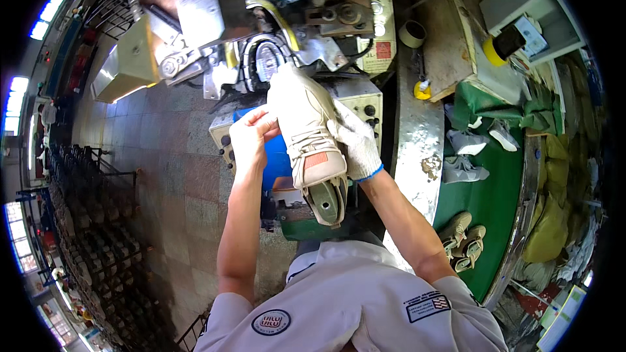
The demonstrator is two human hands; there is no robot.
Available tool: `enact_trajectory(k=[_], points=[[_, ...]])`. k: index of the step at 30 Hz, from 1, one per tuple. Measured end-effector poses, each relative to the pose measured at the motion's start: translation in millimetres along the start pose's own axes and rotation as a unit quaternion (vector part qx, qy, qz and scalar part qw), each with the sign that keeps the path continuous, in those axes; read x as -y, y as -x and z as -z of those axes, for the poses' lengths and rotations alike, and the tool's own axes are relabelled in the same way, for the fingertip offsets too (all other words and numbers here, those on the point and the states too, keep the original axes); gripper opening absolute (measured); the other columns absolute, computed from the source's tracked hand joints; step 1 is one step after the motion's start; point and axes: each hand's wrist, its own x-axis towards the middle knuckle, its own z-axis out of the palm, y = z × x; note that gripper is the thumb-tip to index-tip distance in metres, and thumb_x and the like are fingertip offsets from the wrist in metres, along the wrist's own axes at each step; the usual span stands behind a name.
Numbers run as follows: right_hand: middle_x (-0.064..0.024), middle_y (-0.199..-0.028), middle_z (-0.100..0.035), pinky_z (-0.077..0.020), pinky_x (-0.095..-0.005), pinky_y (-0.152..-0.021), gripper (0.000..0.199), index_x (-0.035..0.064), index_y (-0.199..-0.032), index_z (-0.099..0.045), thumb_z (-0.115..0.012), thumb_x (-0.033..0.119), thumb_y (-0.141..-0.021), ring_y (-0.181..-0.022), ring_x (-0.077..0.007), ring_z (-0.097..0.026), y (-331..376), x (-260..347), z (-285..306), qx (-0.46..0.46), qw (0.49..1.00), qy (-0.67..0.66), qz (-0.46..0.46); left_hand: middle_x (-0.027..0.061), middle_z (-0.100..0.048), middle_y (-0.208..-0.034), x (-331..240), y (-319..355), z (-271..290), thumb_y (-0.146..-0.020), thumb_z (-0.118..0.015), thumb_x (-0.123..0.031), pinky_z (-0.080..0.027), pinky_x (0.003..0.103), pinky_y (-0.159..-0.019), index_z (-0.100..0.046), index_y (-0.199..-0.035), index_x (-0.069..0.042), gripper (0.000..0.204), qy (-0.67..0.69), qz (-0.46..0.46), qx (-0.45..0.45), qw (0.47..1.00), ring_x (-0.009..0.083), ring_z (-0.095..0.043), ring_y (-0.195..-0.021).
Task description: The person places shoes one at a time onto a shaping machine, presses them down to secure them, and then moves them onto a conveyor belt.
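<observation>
A beige lace-up shoe upper (pixel 302 107) is fitted over a green shoe last (pixel 324 202), whose heel end with a round hole faces me. Its toe points away, up against the curved jaws of a machine (pixel 266 58). My right hand (pixel 355 140), in a white knit glove with a blue cuff, grips the upper along its right side. On the other side is my bare left hand (pixel 253 137), fingers curled and pinched together, fingertips at the shoe's left edge. Whatever lies between those fingertips is hidden. A reddish tag shows on the tongue beyond the laces.
On the right, a green-surfaced bench (pixel 486 202) carries a pair of beige shoes (pixel 463 238) and several grey uppers (pixel 464 169). A metal ledge (pixel 420 150) runs between it and the machine. Dark racks (pixel 91 221) full of shoes stand at left. A tape roll (pixel 412 34) lies upper right.
</observation>
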Motion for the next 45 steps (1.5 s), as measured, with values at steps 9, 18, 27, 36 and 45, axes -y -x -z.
enact_trajectory(k=[9, 18, 27, 36, 45], points=[[-0.0125, -0.135, -0.062, -0.0502, -0.0315, -0.1, 0.049, -0.0026, -0.144, -0.051, -0.062, 0.013, -0.098, -0.118, -0.019, -0.061, -60, -12, -56, 0.01, 0.998, -0.058, 0.034, 0.0214, -0.066, -0.123, -37, -33, 21, -0.081, -0.059, 0.011, -0.059, 0.04, -0.092, -0.058, -0.129, 0.011, 0.048, 0.102, -0.105, -0.014, 0.989, 0.0292, -0.069, -0.107], [-0.0126, -0.133, -0.063, -0.0486, -0.0338, -0.102, 0.052, -0.0034, -0.141, -0.055, -0.07, 0.006, -0.092, -0.118, -0.0209, -0.061, -90, -62, -66, -0.052, 0.986, -0.147, 0.052, 0.0159, -0.072, -0.11, 17, -51, 39, -0.094, -0.068, -0.007, -0.056, 0.03, -0.083, -0.059, -0.128, 0.011, 0.04, 0.112, -0.059, -0.021, 0.992, 0.0185, -0.07, -0.097], [-0.0107, -0.126, -0.066, -0.0523, -0.0307, -0.095, 0.042, -0.0043, -0.133, -0.06, -0.067, 0.011, -0.096, -0.11, -0.0178, -0.064, -95, -72, -57, -0.113, 0.99, -0.054, 0.068, 0.0145, -0.062, -0.132, 31, -24, 27, -0.103, -0.056, -0.02, -0.056, 0.038, -0.096, -0.046, -0.146, -0.001, 0.048, 0.147, 0.036, 0.077, 0.985, 0.0252, -0.066, -0.113], [-0.0093, -0.104, -0.071, -0.0535, -0.0298, -0.083, 0.034, -0.0058, -0.114, -0.069, -0.079, 0.012, -0.087, -0.09, -0.0165, -0.065, -99, -75, -48, -0.177, 0.982, -0.036, 0.06, 0.0158, -0.066, -0.124, 51, -35, 26, -0.101, -0.056, -0.017, -0.057, 0.038, -0.094, -0.051, -0.139, 0.001, 0.042, 0.19, 0.034, 0.088, 0.977, 0.0263, -0.069, -0.107], [-0.0063, -0.091, -0.072, -0.0525, -0.0278, -0.069, 0.032, -0.0046, -0.1, -0.074, -0.08, 0.024, -0.089, -0.076, -0.0124, -0.064, -93, -79, -52, -0.188, 0.981, -0.026, 0.027, 0.005, -0.071, -0.089, 63, -44, 28, -0.106, -0.051, -0.042, -0.051, 0.028, -0.069, -0.071, -0.1, 0.003, 0.049, 0.055, -0.052, 0.029, 0.997, 0.0109, -0.063, -0.075]])
